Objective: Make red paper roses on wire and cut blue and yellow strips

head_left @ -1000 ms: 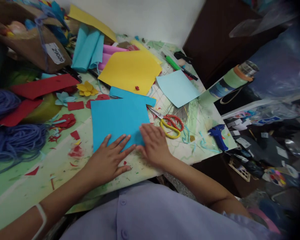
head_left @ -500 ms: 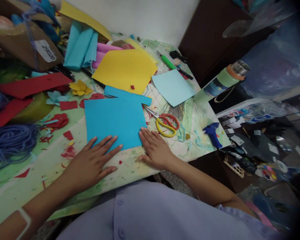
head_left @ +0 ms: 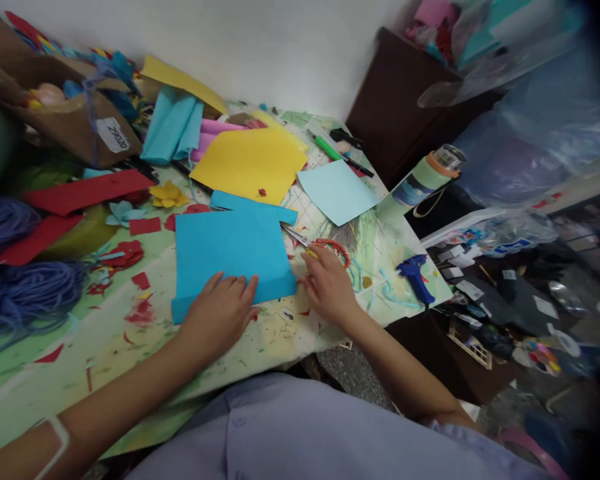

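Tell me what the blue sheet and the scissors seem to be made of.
Blue sheet: probably paper or thin card, matte, with flat colour and crisp edges. Scissors: blades likely metal, given their grey sheen; red handle perhaps plastic, brightly coloured.

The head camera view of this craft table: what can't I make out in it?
All in the head view:
Scissors: part of the handles, behind the right hand; whether that hand grips them, I can't tell.
Blue sheet: part of its near edge, covered by the left hand.
Brown bag and purple yarn: cut off by the left edge.
Dark clutter at right: too dim and blurred to name most pieces.
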Demonstrator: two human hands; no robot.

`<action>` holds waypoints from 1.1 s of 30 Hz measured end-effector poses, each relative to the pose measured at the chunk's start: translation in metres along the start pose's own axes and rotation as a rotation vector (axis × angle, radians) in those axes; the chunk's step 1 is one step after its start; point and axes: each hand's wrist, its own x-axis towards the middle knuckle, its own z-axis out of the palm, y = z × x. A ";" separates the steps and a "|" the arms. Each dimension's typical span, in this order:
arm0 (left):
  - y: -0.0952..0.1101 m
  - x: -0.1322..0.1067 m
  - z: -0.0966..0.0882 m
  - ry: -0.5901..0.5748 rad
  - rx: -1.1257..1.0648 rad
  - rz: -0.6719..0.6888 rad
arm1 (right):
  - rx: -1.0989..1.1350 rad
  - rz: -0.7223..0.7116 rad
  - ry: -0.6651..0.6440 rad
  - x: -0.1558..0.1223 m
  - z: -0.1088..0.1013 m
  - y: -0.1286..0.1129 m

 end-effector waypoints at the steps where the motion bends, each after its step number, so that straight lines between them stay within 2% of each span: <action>1: 0.002 0.004 0.000 -0.018 -0.003 0.007 | -0.030 0.059 0.018 0.002 -0.003 0.008; 3: 0.003 0.009 0.002 -0.039 -0.028 0.020 | -0.056 0.136 -0.014 0.006 -0.008 0.024; 6: 0.000 0.011 0.008 -0.041 -0.048 0.030 | -0.054 0.152 -0.111 0.012 -0.011 0.040; 11: -0.001 0.010 0.007 -0.021 0.020 0.032 | -0.134 0.209 -0.164 0.028 -0.011 0.046; 13: -0.002 0.009 0.003 0.044 0.022 0.028 | -0.133 0.221 -0.145 0.034 -0.013 0.045; 16: -0.007 0.007 -0.005 0.128 0.015 0.030 | -0.078 0.227 -0.041 0.037 -0.024 0.045; 19: -0.019 0.005 -0.014 0.130 0.009 0.039 | 0.039 0.274 0.044 0.033 -0.040 0.045; 21: -0.029 0.005 -0.018 0.121 -0.007 0.045 | 0.160 0.297 0.044 0.027 -0.051 0.045; 24: -0.042 0.006 -0.022 0.133 -0.037 0.036 | 0.282 0.275 -0.042 0.017 -0.066 0.042; 27: -0.051 0.007 -0.026 0.134 -0.007 0.040 | 0.254 0.199 -0.186 0.007 -0.076 0.039; 30: -0.057 0.007 -0.031 0.129 0.031 0.039 | 0.244 0.094 -0.307 0.000 -0.080 0.041; 33: -0.061 0.005 -0.034 0.140 0.027 0.031 | 0.184 -0.004 -0.358 -0.004 -0.077 0.045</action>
